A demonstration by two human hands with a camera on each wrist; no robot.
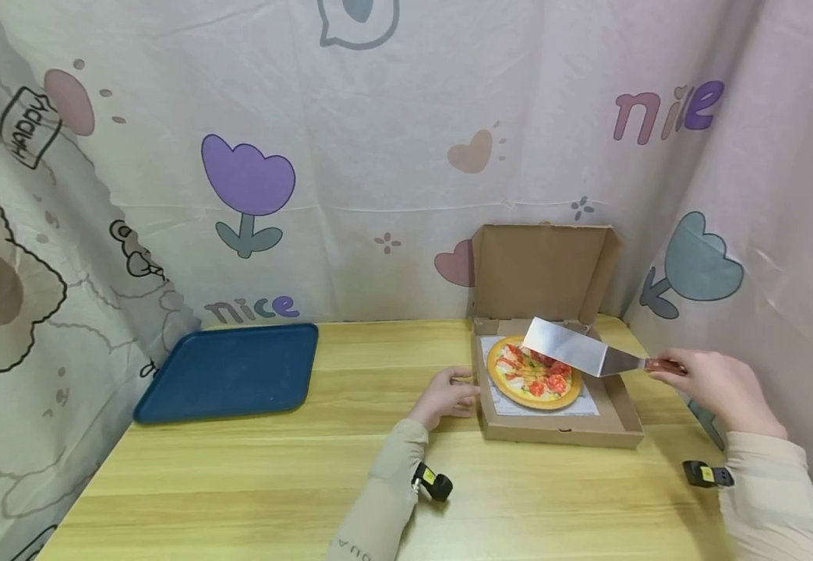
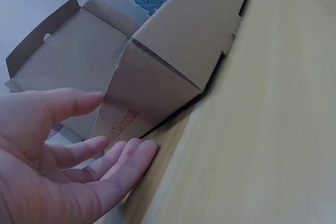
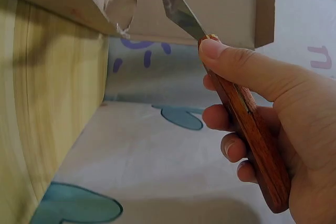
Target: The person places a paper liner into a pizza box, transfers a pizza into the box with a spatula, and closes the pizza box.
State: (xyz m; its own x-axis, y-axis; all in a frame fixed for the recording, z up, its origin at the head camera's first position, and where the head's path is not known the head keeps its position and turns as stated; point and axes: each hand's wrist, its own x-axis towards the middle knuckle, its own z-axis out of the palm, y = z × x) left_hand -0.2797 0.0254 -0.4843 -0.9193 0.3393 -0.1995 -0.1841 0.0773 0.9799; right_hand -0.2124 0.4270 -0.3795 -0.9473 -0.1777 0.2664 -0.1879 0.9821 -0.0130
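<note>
My right hand (image 1: 718, 386) grips the wooden handle (image 3: 249, 135) of a spatula (image 1: 567, 347) with a flat metal blade. In the head view that blade overlaps the upper right of a pizza (image 1: 528, 382), hiding part of its red and white topping. The pizza lies on a printed paper sheet (image 1: 507, 407) inside an open cardboard pizza box (image 1: 560, 432), whose lid (image 1: 539, 273) stands up at the back. At the box's left wall is my left hand (image 1: 446, 395), fingers loosely extended and fingertips right at the lettered cardboard side (image 2: 147, 87).
A dark blue tray (image 1: 231, 374) lies at the back left of the wooden table (image 1: 252, 483). Patterned curtains (image 1: 378, 156) hang behind and on both sides, with the right one near my right hand.
</note>
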